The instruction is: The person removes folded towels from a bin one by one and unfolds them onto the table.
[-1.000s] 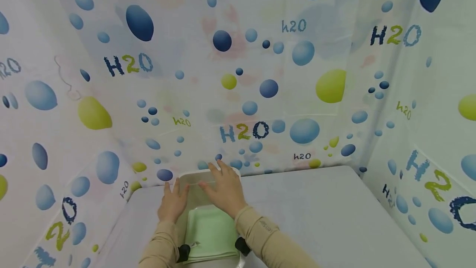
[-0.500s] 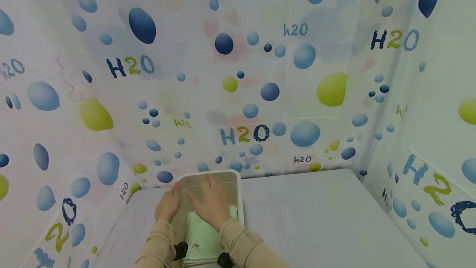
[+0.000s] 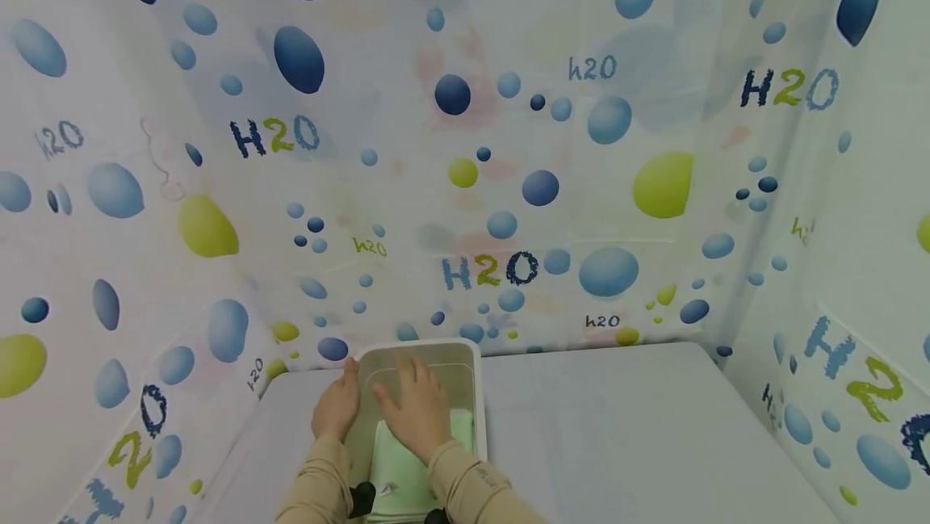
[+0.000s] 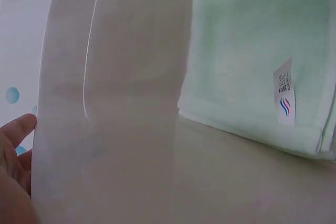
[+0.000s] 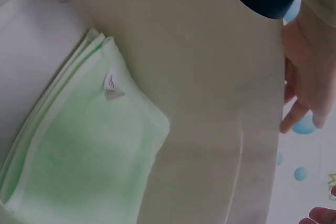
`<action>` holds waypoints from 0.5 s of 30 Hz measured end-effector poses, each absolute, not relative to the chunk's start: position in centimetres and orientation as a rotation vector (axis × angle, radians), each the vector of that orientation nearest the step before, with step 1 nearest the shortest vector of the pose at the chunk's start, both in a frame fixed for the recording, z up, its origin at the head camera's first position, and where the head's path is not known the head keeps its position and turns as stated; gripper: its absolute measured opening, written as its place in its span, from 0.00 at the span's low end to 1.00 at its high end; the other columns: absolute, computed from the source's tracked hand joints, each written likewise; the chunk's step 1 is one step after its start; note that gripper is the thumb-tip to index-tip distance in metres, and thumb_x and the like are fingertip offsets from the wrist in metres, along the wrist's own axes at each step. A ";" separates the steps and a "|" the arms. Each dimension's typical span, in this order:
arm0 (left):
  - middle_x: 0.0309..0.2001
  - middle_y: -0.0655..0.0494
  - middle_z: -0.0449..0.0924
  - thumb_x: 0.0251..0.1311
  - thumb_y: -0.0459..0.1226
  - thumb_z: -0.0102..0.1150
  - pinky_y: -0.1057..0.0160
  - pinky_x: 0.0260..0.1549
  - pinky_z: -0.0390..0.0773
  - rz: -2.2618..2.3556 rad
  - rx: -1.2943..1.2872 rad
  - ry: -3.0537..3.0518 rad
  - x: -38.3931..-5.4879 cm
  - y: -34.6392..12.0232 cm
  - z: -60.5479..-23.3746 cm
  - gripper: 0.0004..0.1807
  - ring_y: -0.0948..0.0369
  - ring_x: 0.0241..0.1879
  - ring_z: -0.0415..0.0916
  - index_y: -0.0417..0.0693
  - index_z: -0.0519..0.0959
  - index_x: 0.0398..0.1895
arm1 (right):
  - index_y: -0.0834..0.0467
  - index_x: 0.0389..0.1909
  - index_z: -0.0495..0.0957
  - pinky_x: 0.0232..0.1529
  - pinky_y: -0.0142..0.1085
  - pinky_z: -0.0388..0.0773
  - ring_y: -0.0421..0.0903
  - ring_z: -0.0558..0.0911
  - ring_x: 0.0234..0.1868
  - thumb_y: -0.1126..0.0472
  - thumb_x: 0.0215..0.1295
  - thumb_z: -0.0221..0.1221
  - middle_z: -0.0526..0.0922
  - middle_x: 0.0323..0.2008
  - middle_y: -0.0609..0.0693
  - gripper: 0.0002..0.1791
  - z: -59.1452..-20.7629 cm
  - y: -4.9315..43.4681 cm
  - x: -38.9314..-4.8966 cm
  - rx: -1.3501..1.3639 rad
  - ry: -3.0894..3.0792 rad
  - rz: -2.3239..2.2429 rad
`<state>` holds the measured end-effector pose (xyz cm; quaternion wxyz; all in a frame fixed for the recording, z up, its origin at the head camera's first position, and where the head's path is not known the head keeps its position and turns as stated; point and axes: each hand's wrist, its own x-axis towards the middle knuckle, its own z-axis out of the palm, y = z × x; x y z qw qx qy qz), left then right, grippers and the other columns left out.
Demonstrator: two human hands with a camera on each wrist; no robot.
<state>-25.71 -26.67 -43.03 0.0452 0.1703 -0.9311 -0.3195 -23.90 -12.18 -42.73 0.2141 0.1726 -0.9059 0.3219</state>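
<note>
A beige plastic bin (image 3: 477,395) stands on the table with a folded light green towel (image 3: 398,471) lying flat inside it. A small white label (image 4: 284,93) sticks out near one edge of the towel. Along the outside of the bin's left wall is my left hand (image 3: 337,411), its fingers touching the wall near the rim. My right hand (image 3: 421,411) hovers over the bin, fingers spread and straight, holding nothing. In the head view it hides part of the towel and the bin's inner wall.
A white-covered table (image 3: 596,427) extends to the right of the bin. Behind and at both sides hangs a white curtain (image 3: 407,201) with blue and green drops and lettering. Black wrist cameras (image 3: 362,498) sit near the sleeves.
My left hand has come to the bin's left rim with its fingers drawn together. The right hand has moved left and down from the far right rim, then stayed over the bin.
</note>
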 end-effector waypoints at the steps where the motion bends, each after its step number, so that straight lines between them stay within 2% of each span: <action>1: 0.58 0.36 0.63 0.57 0.62 0.04 0.40 0.47 0.63 -0.973 0.527 -2.840 -25.7 -26.7 -43.1 0.46 0.36 0.55 0.60 0.41 0.63 0.59 | 0.56 0.57 0.65 0.51 0.50 0.67 0.54 0.70 0.55 0.41 0.60 0.46 0.71 0.55 0.57 0.29 -42.9 -12.4 -23.8 0.467 -2.525 0.880; 9: 0.58 0.38 0.64 0.54 0.64 0.01 0.39 0.45 0.64 -0.970 0.562 -2.815 -25.3 -26.3 -43.6 0.48 0.35 0.54 0.62 0.46 0.64 0.60 | 0.54 0.53 0.68 0.47 0.45 0.70 0.49 0.73 0.51 0.44 0.58 0.49 0.74 0.50 0.52 0.25 -45.0 -13.1 -23.7 0.411 -2.554 0.705; 15: 0.58 0.36 0.64 0.55 0.64 0.02 0.39 0.45 0.64 -0.975 0.610 -2.804 -25.2 -26.1 -43.6 0.48 0.35 0.54 0.61 0.45 0.63 0.60 | 0.53 0.53 0.68 0.49 0.44 0.70 0.48 0.72 0.52 0.43 0.57 0.50 0.75 0.49 0.50 0.26 -46.5 -12.8 -24.5 0.401 -2.590 0.607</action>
